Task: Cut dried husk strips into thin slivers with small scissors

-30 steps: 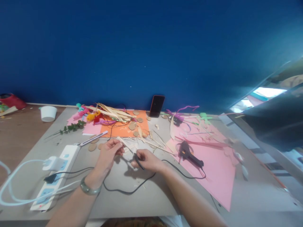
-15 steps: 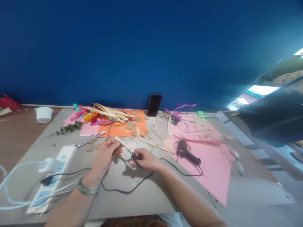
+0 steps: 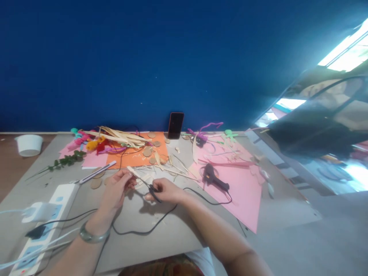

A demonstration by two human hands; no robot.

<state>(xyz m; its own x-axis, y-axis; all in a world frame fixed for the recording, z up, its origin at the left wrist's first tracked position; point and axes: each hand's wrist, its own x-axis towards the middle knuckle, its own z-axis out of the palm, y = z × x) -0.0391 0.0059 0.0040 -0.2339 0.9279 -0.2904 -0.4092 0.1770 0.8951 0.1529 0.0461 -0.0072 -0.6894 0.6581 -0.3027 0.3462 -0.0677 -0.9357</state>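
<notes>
I put the centre of my clock between the two hands, with twelve o'clock toward the blue wall (image 3: 115, 76). At nine o'clock, the left hand (image 3: 116, 188) pinches a narrow pale straw-coloured strip (image 3: 130, 169) above the tabletop (image 3: 172, 241), its end showing toward eleven o'clock; I suppose this pinch holds the thin material steady. At three o'clock, the fingers of the right hand (image 3: 166, 190) are closed around the black-handled metal scissors (image 3: 155, 188), whose blades aim at ten o'clock, probably to meet the strip without twisting the wrist. Farther at three o'clock, a black glue gun (image 3: 215, 179) lies on a pink paper sheet (image 3: 244, 203), perhaps to leave the working spot free. At one o'clock, a dark rectangular phone (image 3: 176, 125) seems to lean on the wall for support. The lower left fingers curl inward, so their tips are hidden, and the right fingers cover part of the scissor loops. I cannot tell whether the blades touch the strip. The white plastic power strip (image 3: 66, 194) at eight o'clock seems cut off below, and a dark shape (image 3: 301, 134) toward two o'clock is too blurred to name.
</notes>
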